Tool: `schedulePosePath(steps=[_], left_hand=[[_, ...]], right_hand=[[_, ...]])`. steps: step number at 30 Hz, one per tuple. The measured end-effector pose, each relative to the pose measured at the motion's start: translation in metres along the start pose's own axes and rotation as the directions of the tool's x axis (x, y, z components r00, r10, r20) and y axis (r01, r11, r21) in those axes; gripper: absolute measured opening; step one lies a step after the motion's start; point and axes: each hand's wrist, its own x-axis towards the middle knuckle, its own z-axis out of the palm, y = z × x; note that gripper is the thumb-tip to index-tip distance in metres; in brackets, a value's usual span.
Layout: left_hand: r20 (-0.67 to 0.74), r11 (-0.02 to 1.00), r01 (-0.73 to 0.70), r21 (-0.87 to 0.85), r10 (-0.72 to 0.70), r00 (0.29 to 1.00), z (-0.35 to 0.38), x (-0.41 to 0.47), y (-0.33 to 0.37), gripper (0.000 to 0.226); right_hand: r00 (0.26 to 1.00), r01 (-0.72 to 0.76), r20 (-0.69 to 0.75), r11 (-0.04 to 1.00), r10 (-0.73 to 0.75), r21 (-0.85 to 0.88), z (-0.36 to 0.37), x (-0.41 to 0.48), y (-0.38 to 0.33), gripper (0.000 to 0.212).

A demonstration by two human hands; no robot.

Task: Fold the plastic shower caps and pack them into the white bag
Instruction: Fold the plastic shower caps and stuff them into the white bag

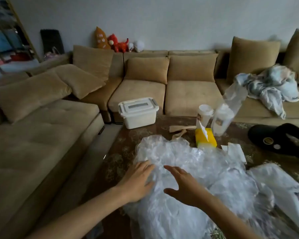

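On the bench (124,149), shower caps (188,161) lie before the tissue box (205,138); storage box (138,112) to its left, hat (280,138) right, cup (204,114) behind.

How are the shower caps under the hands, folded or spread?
Spread: the shower caps lie as a loose, crumpled heap on the table, no neat folds.

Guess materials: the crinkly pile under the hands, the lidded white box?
Shower caps: thin translucent plastic film, glossy, judging by the crinkles and glints. White box: probably rigid moulded plastic, smooth matte, with a clip-on lid.
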Motion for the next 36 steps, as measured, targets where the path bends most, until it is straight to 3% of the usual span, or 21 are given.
schedulePosePath(steps=[3,5,7,9,12,15,17,19,22,26,29,31,33,36], left_hand=[[0.057,1.000,0.011,-0.005,-0.010,0.998,0.040,-0.005,-0.012,0.059],[0.052,1.000,0.014,0.016,-0.014,0.999,0.070,-0.006,-0.026,0.060],[0.034,0.999,0.022,0.028,-0.023,0.999,0.089,0.000,-0.040,0.060],[-0.035,1.000,0.018,0.014,-0.017,0.999,0.107,0.008,-0.050,0.059],[-0.162,0.991,0.028,-0.127,-0.048,0.986,0.137,0.005,-0.044,0.057],[-0.230,0.942,0.039,-0.333,-0.121,0.966,0.163,-0.011,-0.026,0.057],[-0.295,0.884,0.017,-0.468,-0.174,0.940,0.165,-0.019,-0.016,0.040],[-0.349,0.783,-0.015,-0.622,-0.260,0.900,0.155,-0.023,-0.009,0.022],[-0.300,0.570,-0.034,-0.821,-0.379,0.876,0.138,-0.048,-0.002,0.017],[-0.219,0.333,-0.082,-0.939,-0.401,0.890,0.130,-0.090,-0.013,0.016],[-0.156,0.158,-0.089,-0.983,-0.493,0.856,0.132,-0.116,-0.035,0.014],[-0.080,0.036,-0.071,-0.997,-0.516,0.853,0.139,-0.131,-0.048,0.012],[-0.008,-0.084,-0.056,-0.995,-0.487,0.873,0.147,-0.151,-0.065,0.016],[0.025,-0.183,-0.061,-0.981,-0.437,0.899,0.153,-0.173,-0.095,0.025]], right_hand=[[0.988,0.057,0.145,0.998,-0.051,-0.035,0.021,0.014,0.011,0.079],[0.961,0.031,0.277,0.999,-0.019,-0.038,0.027,0.022,0.020,0.081],[0.950,0.029,0.311,0.991,0.013,-0.129,0.031,0.032,0.027,0.080],[0.973,0.018,0.227,0.981,0.027,-0.194,0.043,0.043,0.027,0.071],[0.997,0.027,-0.062,0.988,-0.037,-0.151,0.077,0.045,0.023,0.037],[0.953,0.069,-0.293,0.997,-0.072,-0.021,0.100,0.023,0.018,0.020],[0.928,0.111,-0.363,0.992,-0.079,0.067,0.101,0.005,0.013,0.019],[0.902,0.128,-0.426,0.986,-0.070,0.110,0.094,-0.009,0.010,0.024],[0.867,0.097,-0.497,0.988,-0.025,0.121,0.087,-0.038,0.006,0.039],[0.810,0.105,-0.586,0.987,-0.014,0.122,0.096,-0.061,-0.012,0.043],[0.798,0.159,-0.600,0.978,-0.048,0.132,0.114,-0.065,-0.042,0.053],[0.838,0.162,-0.545,0.967,-0.030,0.195,0.133,-0.067,-0.056,0.069],[0.910,0.149,-0.413,0.911,0.025,0.385,0.158,-0.068,-0.071,0.083],[0.976,0.057,-0.197,0.762,0.094,0.645,0.182,-0.058,-0.085,0.084]])
